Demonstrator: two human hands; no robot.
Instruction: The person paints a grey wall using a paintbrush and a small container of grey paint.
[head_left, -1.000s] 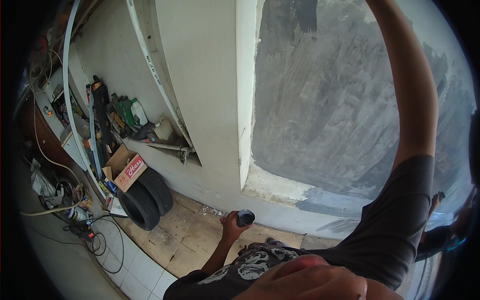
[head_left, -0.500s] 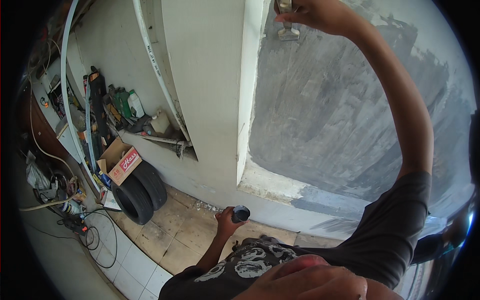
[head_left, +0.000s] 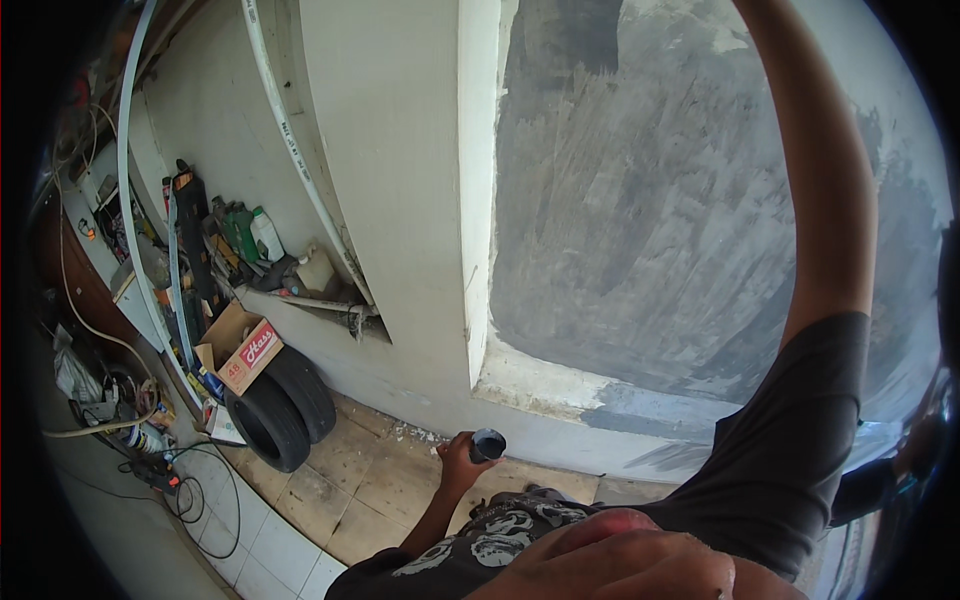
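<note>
My left hand is wrapped round a small dark cup, held low in front of my body. Some grey paint or coating shows inside it. My right arm reaches up past the top edge of the view, so the right hand and anything in it are out of sight. Before me stands a recessed wall panel streaked with grey coating. A darker grey patch lies at its upper left. Bare pale strips border the panel's left side and the ledge below.
Two black tyres stand on the tiled floor at left, with an open cardboard box on them. A wall niche holds several bottles. Long pale pipes lean nearby. A black cable loops over white tiles.
My right hand, earlier gripping a paintbrush against the panel's top, has risen out of view. A darker patch now shows up there. The view has shifted slightly; the left hand still holds the cup.
</note>
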